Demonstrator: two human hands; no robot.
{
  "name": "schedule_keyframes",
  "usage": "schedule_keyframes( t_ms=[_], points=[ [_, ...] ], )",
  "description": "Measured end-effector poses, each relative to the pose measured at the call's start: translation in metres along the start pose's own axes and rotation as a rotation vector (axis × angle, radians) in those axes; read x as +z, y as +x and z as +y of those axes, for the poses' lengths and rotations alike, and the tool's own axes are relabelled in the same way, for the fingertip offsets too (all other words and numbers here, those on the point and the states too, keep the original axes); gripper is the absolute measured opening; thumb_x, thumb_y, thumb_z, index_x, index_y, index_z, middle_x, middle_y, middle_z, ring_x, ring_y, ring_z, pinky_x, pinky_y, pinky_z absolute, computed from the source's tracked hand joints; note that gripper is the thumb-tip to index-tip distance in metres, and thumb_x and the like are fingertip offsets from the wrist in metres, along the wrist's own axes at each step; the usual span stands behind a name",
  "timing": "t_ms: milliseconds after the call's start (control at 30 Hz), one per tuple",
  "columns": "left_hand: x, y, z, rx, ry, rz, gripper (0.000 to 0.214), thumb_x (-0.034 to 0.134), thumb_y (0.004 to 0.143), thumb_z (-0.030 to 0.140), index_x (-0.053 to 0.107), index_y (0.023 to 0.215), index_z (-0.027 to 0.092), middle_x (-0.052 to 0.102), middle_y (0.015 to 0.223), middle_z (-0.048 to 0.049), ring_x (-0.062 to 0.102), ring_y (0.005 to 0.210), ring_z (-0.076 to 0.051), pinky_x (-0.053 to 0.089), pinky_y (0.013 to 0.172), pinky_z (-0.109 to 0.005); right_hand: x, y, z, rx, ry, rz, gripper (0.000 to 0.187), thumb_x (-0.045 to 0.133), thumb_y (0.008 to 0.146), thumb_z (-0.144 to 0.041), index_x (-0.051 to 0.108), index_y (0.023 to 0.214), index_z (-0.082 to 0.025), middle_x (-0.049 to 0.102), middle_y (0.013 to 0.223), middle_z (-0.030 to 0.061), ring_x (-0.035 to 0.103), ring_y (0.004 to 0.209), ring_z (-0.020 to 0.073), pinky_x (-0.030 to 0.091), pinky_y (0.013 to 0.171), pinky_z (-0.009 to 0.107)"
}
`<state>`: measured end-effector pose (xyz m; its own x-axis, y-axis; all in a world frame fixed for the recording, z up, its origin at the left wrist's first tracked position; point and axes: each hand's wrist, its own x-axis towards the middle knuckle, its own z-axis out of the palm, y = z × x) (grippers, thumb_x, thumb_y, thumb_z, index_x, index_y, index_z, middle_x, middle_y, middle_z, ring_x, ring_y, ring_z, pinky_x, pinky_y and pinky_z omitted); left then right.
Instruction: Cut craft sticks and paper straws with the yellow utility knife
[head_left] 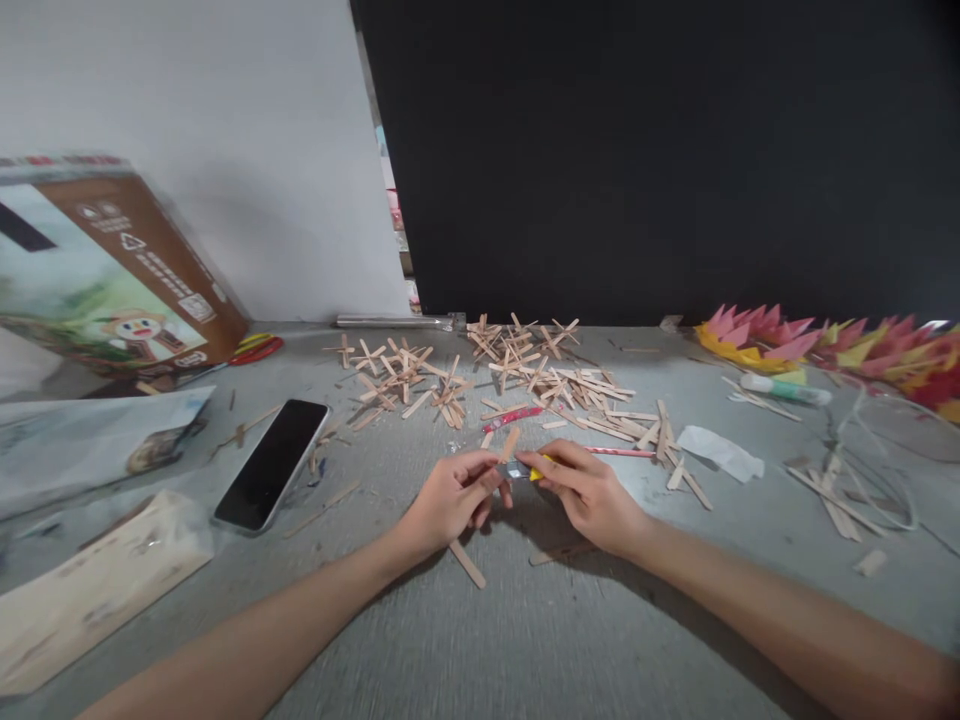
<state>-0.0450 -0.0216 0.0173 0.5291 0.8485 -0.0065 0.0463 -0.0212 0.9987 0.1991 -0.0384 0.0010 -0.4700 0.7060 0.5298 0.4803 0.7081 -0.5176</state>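
Observation:
My left hand is closed in a pinch on a short wooden stick at the middle of the grey table. My right hand is closed around a small yellow-handled cutter, its metal tip meeting the stick between the two hands. Another loose stick lies under my left wrist. Beyond the hands lie heaps of crossed wooden sticks, with a red-wrapped item just in front of them.
A black phone lies to the left, beside paper packets and a leaning brown box. Red and yellow paper petals, a glue tube, a white scrap and thin wire sit to the right. A black board stands behind.

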Motion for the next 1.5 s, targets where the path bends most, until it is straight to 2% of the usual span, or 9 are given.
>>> schedule_keyframes(
  t_ms=[200,367,533,700,900,1067,1200,1333,1500],
  points=[
    [0.0001,0.0028,-0.0031,0.035,-0.055,0.047,0.043,0.058,0.098,0.056,0.061,0.085,0.015,0.059,0.067,0.0024,0.041,0.042,-0.004,0.03,0.041,-0.017,-0.0015,0.0027,-0.0002,0.022,0.015,0.011,0.049,0.046,0.104,-0.011,0.059,0.146,-0.033,0.067,0.112,0.0076,0.066,0.099,0.0207,0.056,0.087,0.036],
    [0.002,0.002,-0.0029,0.035,-0.063,0.003,0.04,0.062,0.097,0.054,0.063,0.087,0.015,0.05,0.064,0.0048,0.037,0.048,-0.005,0.027,0.044,-0.017,-0.0002,-0.0001,0.0019,-0.008,0.002,0.006,0.052,0.044,0.103,-0.008,0.058,0.147,-0.033,0.066,0.113,0.0084,0.064,0.1,0.0212,0.057,0.086,0.036],
    [0.0017,0.0018,-0.0043,0.043,-0.059,0.005,0.039,0.059,0.099,0.053,0.063,0.092,0.015,0.049,0.064,0.005,0.036,0.049,-0.006,0.027,0.044,-0.018,-0.0003,0.0005,0.001,-0.013,-0.02,0.015,0.052,0.045,0.102,-0.008,0.059,0.146,-0.032,0.066,0.111,0.0085,0.064,0.1,0.0219,0.057,0.087,0.038],
    [0.0017,0.0015,-0.0032,0.074,-0.045,0.042,0.044,0.056,0.1,0.057,0.059,0.084,0.017,0.047,0.062,0.0053,0.035,0.047,-0.006,0.027,0.044,-0.018,-0.0006,0.0012,0.0018,0.007,0.0,0.022,0.053,0.044,0.102,-0.007,0.058,0.146,-0.033,0.066,0.112,0.0081,0.064,0.099,0.0212,0.057,0.087,0.037],
    [0.0024,0.0001,-0.0024,0.056,0.009,0.011,0.039,0.059,0.099,0.054,0.067,0.098,0.016,0.049,0.065,0.0048,0.035,0.05,-0.007,0.026,0.045,-0.018,-0.0011,0.0009,0.0009,-0.027,-0.036,0.014,0.056,0.041,0.102,-0.005,0.058,0.147,-0.034,0.067,0.113,0.0083,0.064,0.101,0.0219,0.057,0.088,0.039],
    [0.0012,0.0006,-0.0049,0.052,-0.038,0.024,0.043,0.056,0.1,0.057,0.065,0.096,0.015,0.052,0.067,0.0036,0.036,0.047,-0.006,0.026,0.044,-0.019,-0.002,0.0023,-0.0001,0.0,0.011,0.003,0.058,0.04,0.102,-0.004,0.055,0.15,-0.035,0.066,0.113,0.0077,0.065,0.098,0.0199,0.057,0.086,0.036],
    [0.0007,0.0014,-0.0029,0.085,0.023,0.037,0.043,0.055,0.101,0.056,0.065,0.091,0.015,0.049,0.065,0.0039,0.036,0.05,-0.007,0.027,0.046,-0.019,-0.0011,0.0013,0.0019,0.015,0.008,-0.001,0.056,0.039,0.103,-0.005,0.057,0.148,-0.034,0.066,0.113,0.008,0.064,0.098,0.0201,0.058,0.087,0.036],
    [-0.0001,0.0017,-0.0043,0.111,0.098,0.03,0.039,0.056,0.102,0.051,0.07,0.1,0.015,0.05,0.067,0.0031,0.04,0.057,-0.009,0.03,0.052,-0.019,-0.0002,0.0006,0.0024,0.003,-0.003,-0.007,0.053,0.042,0.103,-0.006,0.059,0.146,-0.032,0.067,0.113,0.0085,0.064,0.102,0.0209,0.058,0.088,0.037],
    [-0.0017,0.0007,-0.0105,0.069,0.016,0.032,0.039,0.056,0.101,0.052,0.069,0.102,0.015,0.05,0.068,0.0027,0.039,0.058,-0.01,0.029,0.052,-0.02,-0.001,0.0026,0.0002,0.006,0.013,-0.005,0.055,0.042,0.102,-0.005,0.058,0.146,-0.032,0.068,0.115,0.0078,0.065,0.102,0.0203,0.057,0.09,0.037]
  ],
)
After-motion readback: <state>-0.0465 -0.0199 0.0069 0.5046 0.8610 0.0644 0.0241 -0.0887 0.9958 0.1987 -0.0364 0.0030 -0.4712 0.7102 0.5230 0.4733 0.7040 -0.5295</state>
